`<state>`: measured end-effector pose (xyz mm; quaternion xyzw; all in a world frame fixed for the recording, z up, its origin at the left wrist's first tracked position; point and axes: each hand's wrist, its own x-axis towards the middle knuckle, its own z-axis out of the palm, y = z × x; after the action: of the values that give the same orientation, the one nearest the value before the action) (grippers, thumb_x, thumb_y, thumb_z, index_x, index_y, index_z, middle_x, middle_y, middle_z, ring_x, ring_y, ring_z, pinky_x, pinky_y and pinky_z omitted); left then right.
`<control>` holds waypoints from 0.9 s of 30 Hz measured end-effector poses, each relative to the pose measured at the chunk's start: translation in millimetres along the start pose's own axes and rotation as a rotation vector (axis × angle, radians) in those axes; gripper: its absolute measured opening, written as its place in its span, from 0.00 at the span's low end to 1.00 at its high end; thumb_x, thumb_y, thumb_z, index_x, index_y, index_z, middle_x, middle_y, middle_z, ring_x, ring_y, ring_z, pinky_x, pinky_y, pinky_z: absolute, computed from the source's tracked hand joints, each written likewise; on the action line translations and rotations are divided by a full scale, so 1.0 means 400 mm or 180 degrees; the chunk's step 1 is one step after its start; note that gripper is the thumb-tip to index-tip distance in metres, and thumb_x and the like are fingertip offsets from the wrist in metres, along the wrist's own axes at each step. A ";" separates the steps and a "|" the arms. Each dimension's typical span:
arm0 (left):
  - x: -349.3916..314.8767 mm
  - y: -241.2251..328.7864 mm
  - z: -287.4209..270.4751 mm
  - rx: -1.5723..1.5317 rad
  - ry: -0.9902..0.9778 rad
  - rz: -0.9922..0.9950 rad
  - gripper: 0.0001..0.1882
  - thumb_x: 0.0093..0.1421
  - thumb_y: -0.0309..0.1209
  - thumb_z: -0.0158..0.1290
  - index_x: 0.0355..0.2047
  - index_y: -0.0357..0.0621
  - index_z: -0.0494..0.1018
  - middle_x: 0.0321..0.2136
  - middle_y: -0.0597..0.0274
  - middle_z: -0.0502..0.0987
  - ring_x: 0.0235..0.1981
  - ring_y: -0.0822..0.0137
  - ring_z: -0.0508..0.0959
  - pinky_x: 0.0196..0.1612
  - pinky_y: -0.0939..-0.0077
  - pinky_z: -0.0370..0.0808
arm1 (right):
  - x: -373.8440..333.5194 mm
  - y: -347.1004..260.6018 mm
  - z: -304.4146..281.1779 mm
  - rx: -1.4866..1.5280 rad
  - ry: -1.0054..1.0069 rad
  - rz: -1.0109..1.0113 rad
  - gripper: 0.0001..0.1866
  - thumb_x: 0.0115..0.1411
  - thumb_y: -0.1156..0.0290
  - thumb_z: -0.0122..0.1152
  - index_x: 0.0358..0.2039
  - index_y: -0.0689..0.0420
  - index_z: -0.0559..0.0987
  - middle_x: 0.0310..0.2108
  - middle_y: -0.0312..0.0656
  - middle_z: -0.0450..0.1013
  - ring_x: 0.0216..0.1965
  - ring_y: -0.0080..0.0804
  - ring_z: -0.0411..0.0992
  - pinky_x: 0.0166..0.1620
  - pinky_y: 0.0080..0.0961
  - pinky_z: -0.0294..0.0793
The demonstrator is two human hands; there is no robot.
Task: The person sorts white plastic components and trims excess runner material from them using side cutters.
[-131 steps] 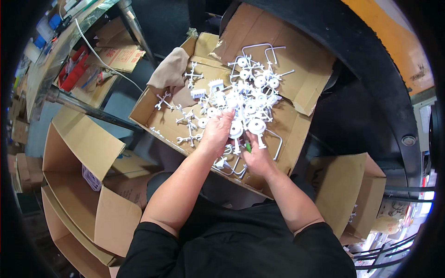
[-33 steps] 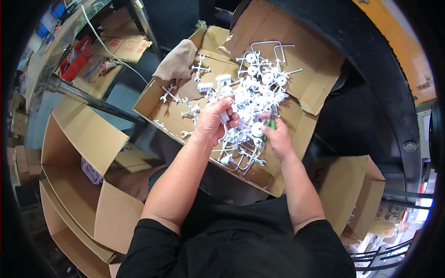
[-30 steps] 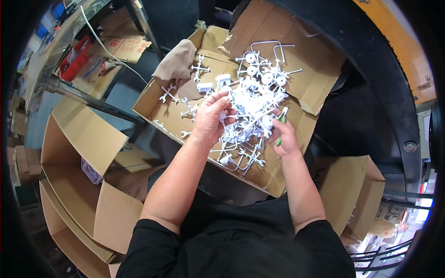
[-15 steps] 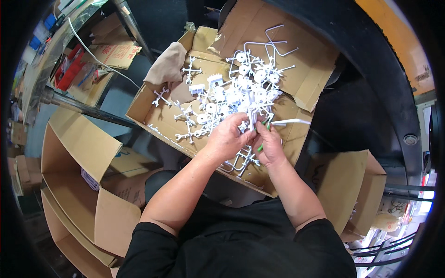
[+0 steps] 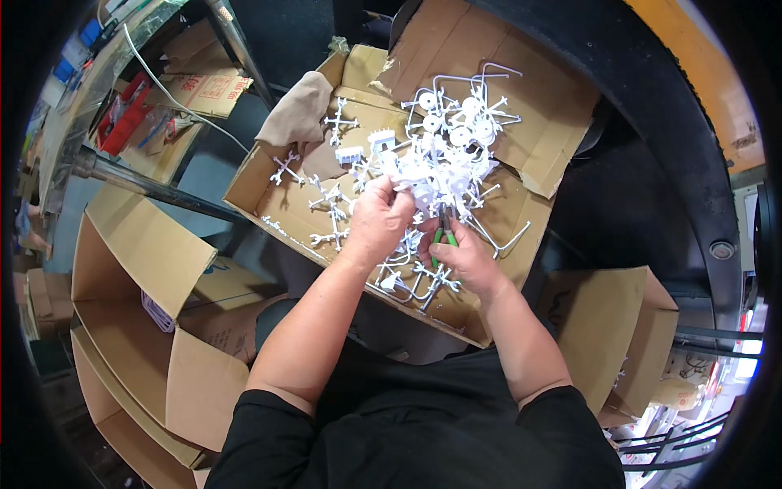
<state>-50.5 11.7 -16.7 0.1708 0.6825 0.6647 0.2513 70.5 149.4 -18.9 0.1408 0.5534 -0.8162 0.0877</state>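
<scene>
My right hand [image 5: 466, 254] is wrapped around green-handled pliers [image 5: 440, 240], whose dark jaws point away from me into a tangle of white plastic parts [image 5: 436, 167]. To its left, my left hand [image 5: 378, 218] has thumb and fingers pinched together at the near left side of that pile, on a white plastic part [image 5: 410, 173] partly hidden by the fingertips. The heap of branching frames, round discs and bent rods lies in a shallow cardboard box [image 5: 285, 231]. Which part the plier jaws touch is hidden in the clutter.
A beige cloth [image 5: 295, 110] hangs over the box's far left corner. Open cardboard cartons stand at the left [image 5: 130, 326] and right [image 5: 607, 326]. A metal rail [image 5: 155, 191] runs along the left; a black curved machine frame [image 5: 692, 163] rises at the right.
My hands have parted: the left has moved left and slightly away from me. The pliers have turned from tilted across my right hand to pointing forward. Bent rods in the pile have shifted.
</scene>
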 end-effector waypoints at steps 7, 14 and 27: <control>0.013 0.018 -0.024 -0.1301 0.0432 -0.0179 0.18 0.64 0.28 0.45 0.55 0.41 0.64 0.26 0.66 0.75 0.20 0.79 0.71 0.20 0.86 0.69 | -0.017 -0.018 -0.038 0.0103 -0.0653 -0.0087 0.20 0.54 0.70 0.61 0.47 0.61 0.72 0.35 0.38 0.72 0.37 0.25 0.70 0.43 0.23 0.70; 0.027 -0.007 -0.054 -0.2020 0.0559 -0.0427 0.18 0.62 0.27 0.43 0.53 0.44 0.63 0.28 0.64 0.75 0.20 0.76 0.72 0.19 0.84 0.68 | -0.020 -0.046 -0.036 -0.0837 -0.1419 0.0571 0.21 0.53 0.77 0.58 0.50 0.62 0.71 0.40 0.37 0.72 0.43 0.22 0.68 0.50 0.23 0.67; -0.009 -0.022 0.006 -0.2256 -0.0136 -0.0953 0.15 0.60 0.25 0.43 0.48 0.44 0.66 0.25 0.63 0.74 0.16 0.76 0.71 0.15 0.84 0.67 | 0.001 -0.020 0.021 -0.1945 0.0752 -0.0155 0.27 0.53 0.78 0.53 0.55 0.60 0.65 0.49 0.47 0.70 0.51 0.37 0.69 0.53 0.32 0.67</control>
<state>-45.4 11.0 -25.0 -0.0144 0.4224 0.8117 0.4032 66.8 144.7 -9.1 0.1884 0.7823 -0.5922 0.0416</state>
